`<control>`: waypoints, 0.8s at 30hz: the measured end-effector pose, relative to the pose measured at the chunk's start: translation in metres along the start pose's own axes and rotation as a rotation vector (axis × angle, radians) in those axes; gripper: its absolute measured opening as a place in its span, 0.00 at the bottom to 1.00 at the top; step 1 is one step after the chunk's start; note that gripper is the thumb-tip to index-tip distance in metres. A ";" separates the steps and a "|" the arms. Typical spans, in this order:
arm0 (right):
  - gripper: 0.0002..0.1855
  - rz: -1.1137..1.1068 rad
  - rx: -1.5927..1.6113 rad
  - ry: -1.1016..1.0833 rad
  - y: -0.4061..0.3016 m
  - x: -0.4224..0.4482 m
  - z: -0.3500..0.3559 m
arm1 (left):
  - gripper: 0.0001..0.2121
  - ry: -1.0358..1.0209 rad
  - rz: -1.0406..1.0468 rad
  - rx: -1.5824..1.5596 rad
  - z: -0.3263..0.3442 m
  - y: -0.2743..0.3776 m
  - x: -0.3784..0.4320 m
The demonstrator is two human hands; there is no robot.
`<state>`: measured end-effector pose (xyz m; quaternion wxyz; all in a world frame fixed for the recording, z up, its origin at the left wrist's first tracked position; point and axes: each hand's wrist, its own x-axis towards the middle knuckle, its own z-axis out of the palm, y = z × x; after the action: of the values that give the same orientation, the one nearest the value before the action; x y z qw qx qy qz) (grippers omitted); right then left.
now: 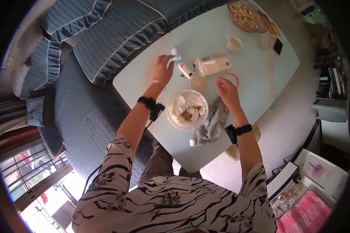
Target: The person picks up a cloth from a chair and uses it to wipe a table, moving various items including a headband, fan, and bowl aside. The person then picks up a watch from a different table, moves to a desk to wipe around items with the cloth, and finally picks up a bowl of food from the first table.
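My left hand (162,70) reaches over the tabletop, its thumb and forefinger at the edge of a small light-blue object (177,58). Whether they grip it cannot be told. Just behind that object is a small white object (175,51). My right hand (227,88) hovers with curled fingers beside a thin red ring (236,79); the fingers hide whether anything is in them. Between my forearms sits a translucent plastic tub (204,123) with crumpled white tissue and brownish scraps inside. Past it lie a round beige fan head (198,84) and a white oblong handheld device (186,71).
A soft tissue pack (214,64) and a cup (234,44) stand farther back. Peanuts in their shells fill a clear bowl (246,17). A phone (277,46) lies near the far right edge. A grey cloth (214,125) is beside the tub. A blue quilted sofa (84,107) borders the left.
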<state>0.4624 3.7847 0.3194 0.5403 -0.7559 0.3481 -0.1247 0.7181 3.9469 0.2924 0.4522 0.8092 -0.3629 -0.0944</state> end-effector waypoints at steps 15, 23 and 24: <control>0.09 0.075 -0.662 -0.172 0.036 0.200 0.147 | 0.25 -0.370 -0.005 0.235 -0.029 -0.071 0.019; 0.06 0.148 -0.622 0.060 0.047 0.225 0.139 | 0.26 -0.428 -0.111 0.380 -0.081 -0.086 -0.039; 0.07 0.140 -0.537 0.117 0.051 0.232 0.135 | 0.26 -0.423 -0.129 0.369 -0.080 -0.086 -0.042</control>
<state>0.6873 3.7213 0.1779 0.3070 -0.8376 0.4507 -0.0340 0.7695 4.0563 0.2616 0.2049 0.8616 -0.4078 -0.2221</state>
